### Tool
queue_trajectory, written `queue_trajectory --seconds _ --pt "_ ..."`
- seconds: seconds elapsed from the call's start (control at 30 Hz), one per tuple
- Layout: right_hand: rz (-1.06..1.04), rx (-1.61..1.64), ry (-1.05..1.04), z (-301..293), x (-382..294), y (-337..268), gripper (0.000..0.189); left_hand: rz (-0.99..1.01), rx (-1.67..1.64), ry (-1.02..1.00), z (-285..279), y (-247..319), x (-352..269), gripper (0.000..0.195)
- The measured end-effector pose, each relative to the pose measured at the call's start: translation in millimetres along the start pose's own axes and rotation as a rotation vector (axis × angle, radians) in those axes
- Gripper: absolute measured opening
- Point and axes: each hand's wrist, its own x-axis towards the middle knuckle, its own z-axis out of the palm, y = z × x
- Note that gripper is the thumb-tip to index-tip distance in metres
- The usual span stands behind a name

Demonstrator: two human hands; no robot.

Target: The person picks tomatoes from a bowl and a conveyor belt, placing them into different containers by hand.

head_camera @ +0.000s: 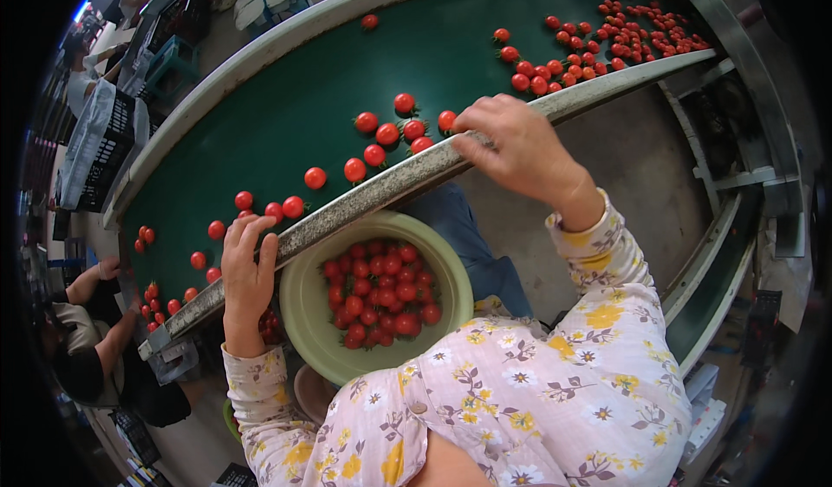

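Cherry tomatoes (388, 134), some with green calyxes, lie along the near side of a green conveyor belt (273, 116). My left hand (250, 259) reaches over the belt's metal side rail (377, 191), thumb and fingers apart, close to a few tomatoes; I see nothing in it. The curled fingers of my right hand (510, 142) are over the same rail farther right, beside a single tomato (446, 120); whether they touch or hold one cannot be told. Below the rail, between my arms, a light green plastic basin (458, 279) contains a heap of red cherry tomatoes (383, 292).
Many more tomatoes (624, 32) cluster at the belt's upper right end. A co-worker (91, 344) sits at the belt's left end. Black crates (107, 142) and a green stool (172, 64) stand beyond the belt. A second, lower belt (715, 285) runs at right.
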Motion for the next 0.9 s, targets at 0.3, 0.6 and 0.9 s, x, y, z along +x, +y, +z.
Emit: queue_trajectory --seconds 0.3,0.6,0.9 --pt "-0.251 -0.286 -0.212 27.2 15.9 65.0 0.016 -0.059 -0.14 -0.269 4.2 13.0 22.8 0.025" --pt "0.555 -0.307 -0.061 -38.5 6.4 121.9 0.037 -0.062 -0.157 -0.137 12.0 -8.1 20.5 0.029" --pt "0.292 0.096 -0.111 -16.3 12.7 133.9 0.027 -0.061 -0.173 -0.064 13.6 -3.8 18.2 0.026"
